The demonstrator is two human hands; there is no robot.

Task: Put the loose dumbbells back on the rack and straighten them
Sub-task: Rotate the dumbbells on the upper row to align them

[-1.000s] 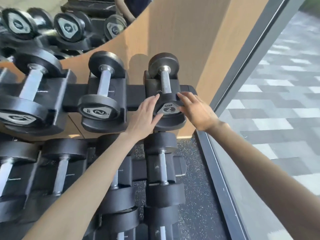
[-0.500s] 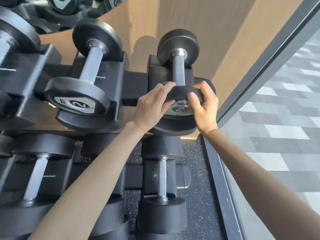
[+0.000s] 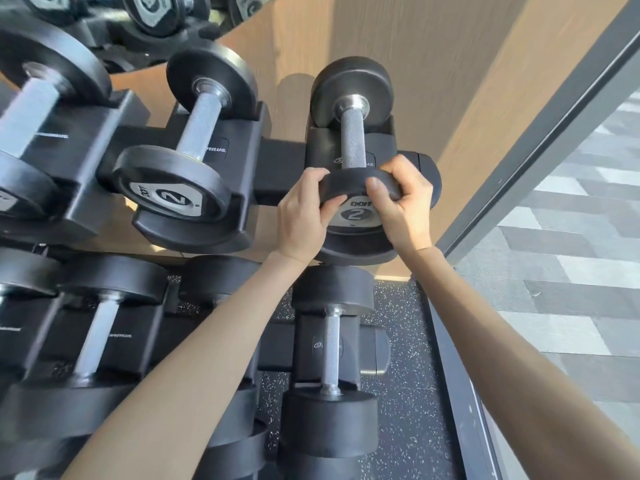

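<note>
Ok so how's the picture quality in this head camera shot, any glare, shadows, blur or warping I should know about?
Head view: bright daylight from the window side; a soft shadow of the end dumbbell falls on the wood wall; wide-angle bending curves the rack and the frame; the far-left dumbbell is smeared, while both hands, left hand and right hand, and the 2 label look sharp.

Two hands (image 3: 304, 216) (image 3: 405, 209), three top-row dumbbells (image 3: 353, 140) (image 3: 204, 126) (image 3: 24, 109).

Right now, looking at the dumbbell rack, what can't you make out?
- Head view: near end plate of the held dumbbell, its label partly covered by the left hand and right hand.
- Leftmost top-row dumbbell: blurred, cut by the left edge.
- Lower-row dumbbell: mostly hidden behind the left forearm.
</note>
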